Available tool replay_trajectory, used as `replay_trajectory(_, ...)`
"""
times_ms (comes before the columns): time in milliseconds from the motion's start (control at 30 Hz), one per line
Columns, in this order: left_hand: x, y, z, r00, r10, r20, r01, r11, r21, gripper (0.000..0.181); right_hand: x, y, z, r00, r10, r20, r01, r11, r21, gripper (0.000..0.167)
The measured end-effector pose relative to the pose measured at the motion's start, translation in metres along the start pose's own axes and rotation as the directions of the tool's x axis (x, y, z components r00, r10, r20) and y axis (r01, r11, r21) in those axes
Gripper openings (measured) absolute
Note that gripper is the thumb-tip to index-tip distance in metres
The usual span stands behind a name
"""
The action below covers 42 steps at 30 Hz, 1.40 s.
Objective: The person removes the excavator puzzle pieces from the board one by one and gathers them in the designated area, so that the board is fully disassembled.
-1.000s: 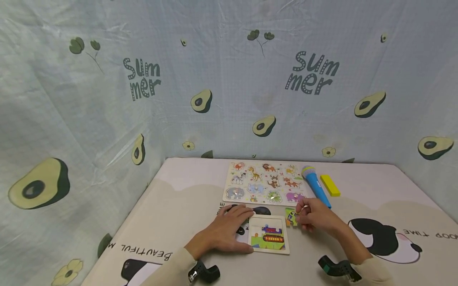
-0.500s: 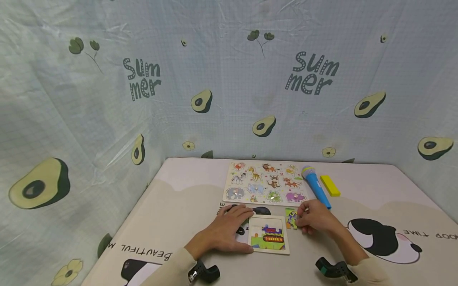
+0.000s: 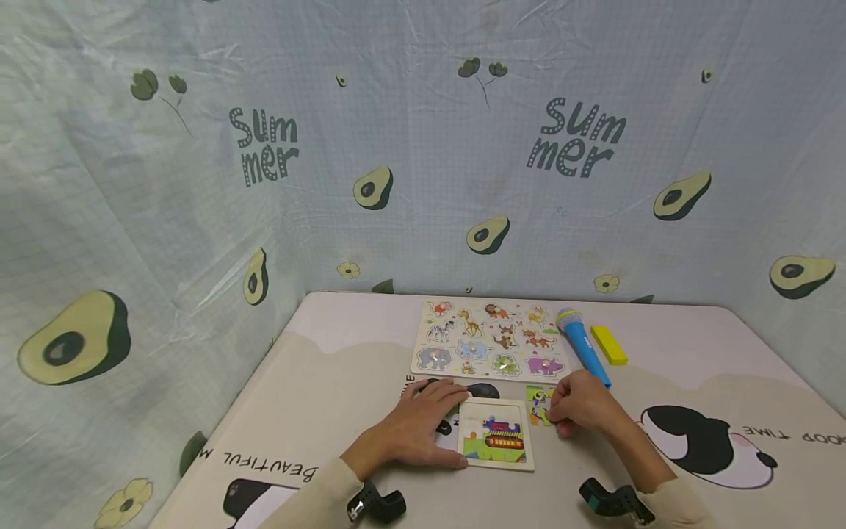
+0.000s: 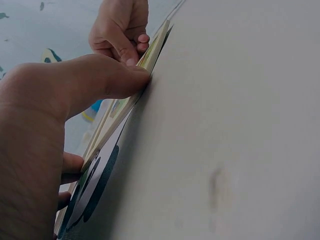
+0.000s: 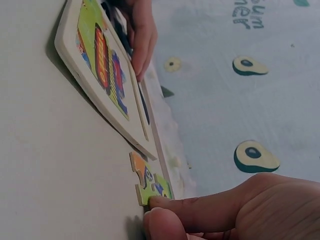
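Note:
A square wooden puzzle frame (image 3: 497, 465), partly filled with a printed vehicle picture, lies flat on the table. My left hand (image 3: 423, 426) rests at its left side, fingers extended toward the upper corner and thumb at the lower one; in the left wrist view that thumb (image 4: 112, 77) touches the frame's edge. Just right of the frame lie green-and-orange puzzle pieces (image 3: 537, 406), apart from it. With thumb and fingertip, my right hand (image 3: 584, 402) pinches their right side. The right wrist view shows the pieces (image 5: 146, 187) interlocked, their near edge hidden by the fingertips.
Behind the frame lies an animal peg board (image 3: 489, 338). To its right are a blue toy microphone (image 3: 584, 349) and a yellow block (image 3: 609, 345). A printed curtain (image 3: 423, 147) hangs beyond the table's back edge (image 3: 661, 303).
My right hand has shifted slightly down, and the piece at its fingertips has moved flat against the other beside the frame. My left hand and the frame have stayed in place.

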<state>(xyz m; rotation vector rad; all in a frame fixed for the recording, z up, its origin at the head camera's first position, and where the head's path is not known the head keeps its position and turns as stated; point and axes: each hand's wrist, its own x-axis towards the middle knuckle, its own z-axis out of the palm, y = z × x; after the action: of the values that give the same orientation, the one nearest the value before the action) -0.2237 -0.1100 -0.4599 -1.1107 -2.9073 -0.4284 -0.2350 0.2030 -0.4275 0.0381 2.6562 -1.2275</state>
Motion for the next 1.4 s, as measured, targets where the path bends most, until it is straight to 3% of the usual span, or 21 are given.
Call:
replay_trajectory(333,0.001,-0.001,0.0,1.0,0.007,0.008,-0.007,1.0,-0.013,0.099,-0.008,-0.009,0.002,0.994,-0.107,-0.02,0.106,0.992,-0.064,0.019)
replay_trajectory(500,0.001,-0.002,0.0,1.0,-0.006,0.001,0.006,1.0,-0.012,0.099,-0.01,-0.025,0.016,0.97,-0.241,0.038,0.244,0.961,-0.134,0.015)
replay_trajectory(633,0.001,-0.002,0.001,1.0,-0.012,0.0,0.012,1.0,-0.019,0.099,-0.01,-0.037,0.03,0.948,-0.299,0.107,0.315,0.931,-0.185,0.015)
replay_trajectory(867,0.0,-0.001,0.002,1.0,-0.009,0.002,0.009,1.0,-0.02,0.098,-0.013,-0.051,0.052,0.923,-0.327,0.203,0.371,0.895,-0.248,0.024)
replay_trajectory(1133,0.0,0.0,0.002,1.0,-0.006,0.011,0.006,1.0,-0.028,0.098,-0.016,-0.061,0.063,0.934,-0.285,0.216,0.345,0.876,-0.337,0.027)
replay_trajectory(1400,0.001,0.0,0.002,1.0,-0.009,0.005,0.01,1.0,-0.018,0.097,-0.01,-0.061,0.064,0.924,-0.299,0.237,0.366,0.87,-0.331,0.031)
